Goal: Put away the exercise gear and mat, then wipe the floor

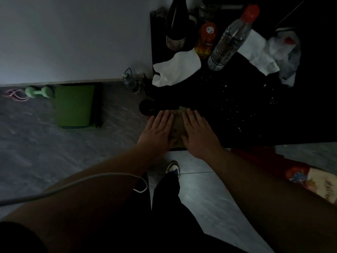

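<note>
While the dim light is hiding most detail, the left hand (158,129) and the right hand (197,131) are lying flat side by side, fingers straight and spread, pressing on one folded brownish cloth (178,125) at the near edge of the black desk (255,114). Nothing is being pinched or gripped.

Labels are showing on the bottles, but no writing on them is coming through legibly: one dark glass bottle (176,24), one orange-capped bottle (207,40) and one clear plastic bottle (231,38) with a red cap are standing together on the far part of the desk. Two white paper towels (175,70) are lying near them, beside one crumpled plastic bag (286,52).

Against the wall, well apart from the hands, one green mat (74,105) is sitting folded on the grey floor (36,143), one pale green dumbbell (39,91) is lying just beside it, and one pink rope (15,94) is trailing near the dumbbell. One red printed bag (310,181) is lying at the right, its lettering too blurred to read. One white cable (73,185) is crossing the left forearm.
</note>
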